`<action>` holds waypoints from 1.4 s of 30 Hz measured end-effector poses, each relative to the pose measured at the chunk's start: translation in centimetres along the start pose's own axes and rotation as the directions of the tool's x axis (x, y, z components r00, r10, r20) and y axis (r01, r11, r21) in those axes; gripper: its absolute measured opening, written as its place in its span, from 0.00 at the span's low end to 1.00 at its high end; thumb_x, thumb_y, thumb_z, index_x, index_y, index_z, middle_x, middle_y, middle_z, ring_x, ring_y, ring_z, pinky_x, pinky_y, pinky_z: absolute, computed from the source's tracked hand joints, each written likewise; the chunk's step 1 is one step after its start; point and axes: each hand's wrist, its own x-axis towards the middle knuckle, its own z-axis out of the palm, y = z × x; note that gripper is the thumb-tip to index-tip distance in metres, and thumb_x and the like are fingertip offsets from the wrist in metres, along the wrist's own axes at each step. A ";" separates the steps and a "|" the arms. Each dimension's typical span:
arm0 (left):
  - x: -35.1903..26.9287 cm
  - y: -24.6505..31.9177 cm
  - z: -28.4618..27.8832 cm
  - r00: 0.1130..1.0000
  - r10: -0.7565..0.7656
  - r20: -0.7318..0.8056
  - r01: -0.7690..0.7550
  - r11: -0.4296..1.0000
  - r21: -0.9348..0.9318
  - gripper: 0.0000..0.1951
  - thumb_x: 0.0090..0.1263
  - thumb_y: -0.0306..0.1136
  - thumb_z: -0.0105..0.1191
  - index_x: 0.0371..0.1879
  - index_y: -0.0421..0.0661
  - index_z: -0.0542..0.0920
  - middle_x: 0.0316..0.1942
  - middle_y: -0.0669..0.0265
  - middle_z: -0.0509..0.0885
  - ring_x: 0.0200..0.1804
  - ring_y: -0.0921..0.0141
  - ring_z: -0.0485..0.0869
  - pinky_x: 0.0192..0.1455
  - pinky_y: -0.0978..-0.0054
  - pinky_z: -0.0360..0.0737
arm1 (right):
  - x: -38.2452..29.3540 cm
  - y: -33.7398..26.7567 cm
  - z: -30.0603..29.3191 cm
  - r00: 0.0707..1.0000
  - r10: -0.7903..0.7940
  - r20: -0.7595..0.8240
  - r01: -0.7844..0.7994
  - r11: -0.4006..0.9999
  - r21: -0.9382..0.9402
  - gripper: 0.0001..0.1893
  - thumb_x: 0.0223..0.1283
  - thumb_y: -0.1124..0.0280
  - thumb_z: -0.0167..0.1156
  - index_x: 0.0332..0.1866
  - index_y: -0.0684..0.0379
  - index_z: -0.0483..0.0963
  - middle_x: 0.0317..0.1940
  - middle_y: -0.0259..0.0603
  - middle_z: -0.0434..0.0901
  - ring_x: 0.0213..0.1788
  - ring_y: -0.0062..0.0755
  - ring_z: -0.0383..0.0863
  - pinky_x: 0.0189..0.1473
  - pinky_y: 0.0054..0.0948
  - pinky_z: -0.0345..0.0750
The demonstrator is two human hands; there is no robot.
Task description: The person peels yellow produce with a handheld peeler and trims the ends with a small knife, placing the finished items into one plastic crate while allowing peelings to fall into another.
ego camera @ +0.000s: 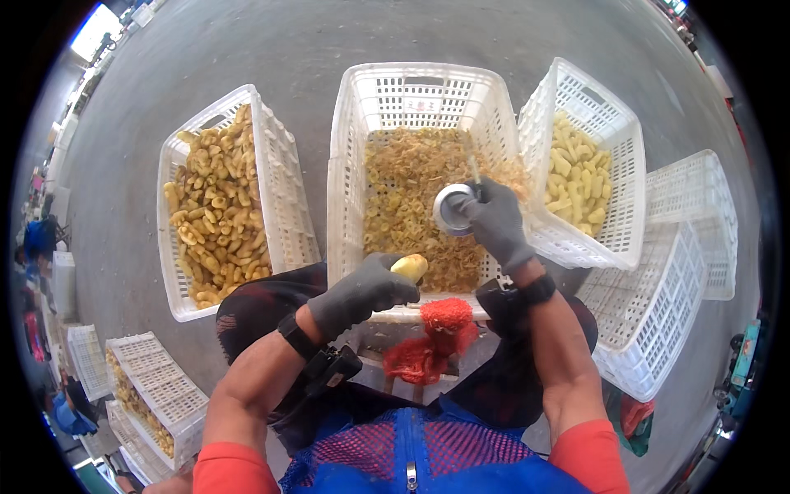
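Over the near edge of the middle white plastic crate (pixel 426 74), my gloved left hand (pixel 370 293) grips a piece of ginger root (pixel 410 267), pale with some brown at its tip. My gloved right hand (pixel 497 222) holds a round metal can-like thing (pixel 455 210) and a thin tool (pixel 473 160) that points away from me, its kind unclear. Below both is a heap of brown and yellow peelings and scraps (pixel 419 185). The left crate (pixel 287 191) holds unpeeled ginger (pixel 216 216); the right crate (pixel 626 160) holds pale peeled ginger (pixel 577 179).
Red netting (pixel 441 339) lies at the middle crate's near rim, between my knees. More white crates stand at the right (pixel 654 302) and lower left (pixel 160 383), the latter with ginger. Other people (pixel 71 407) are at the far left. A teal cart (pixel 744 364) stands far right.
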 end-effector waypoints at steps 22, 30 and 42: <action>1.0 -0.7 0.0 0.909 0.366 -0.197 -0.282 0.892 0.354 0.17 0.42 0.29 0.60 0.33 0.40 0.75 0.25 0.60 0.79 0.30 0.69 0.78 0.35 0.72 0.74 | -1.4 -1.6 -0.6 0.965 0.191 0.181 -0.236 0.933 0.271 0.10 0.52 0.72 0.59 0.37 0.66 0.76 0.22 0.45 0.79 0.22 0.29 0.78 0.26 0.32 0.74; 0.9 -0.8 -0.2 0.910 0.377 -0.171 -0.236 0.812 0.533 0.19 0.41 0.32 0.61 0.36 0.40 0.76 0.28 0.55 0.80 0.33 0.60 0.81 0.38 0.69 0.75 | -1.1 -0.4 -0.3 0.994 0.062 0.089 -0.085 0.954 0.288 0.12 0.51 0.69 0.61 0.38 0.66 0.76 0.26 0.43 0.81 0.28 0.26 0.79 0.32 0.30 0.75; 0.2 -0.8 -0.4 0.889 0.410 -0.205 -0.203 0.753 0.627 0.16 0.44 0.32 0.59 0.34 0.42 0.76 0.28 0.52 0.81 0.34 0.54 0.81 0.37 0.62 0.75 | 0.8 1.4 -1.0 0.999 0.052 0.016 -0.053 0.997 0.055 0.13 0.49 0.68 0.61 0.36 0.68 0.75 0.26 0.50 0.80 0.25 0.36 0.80 0.31 0.33 0.75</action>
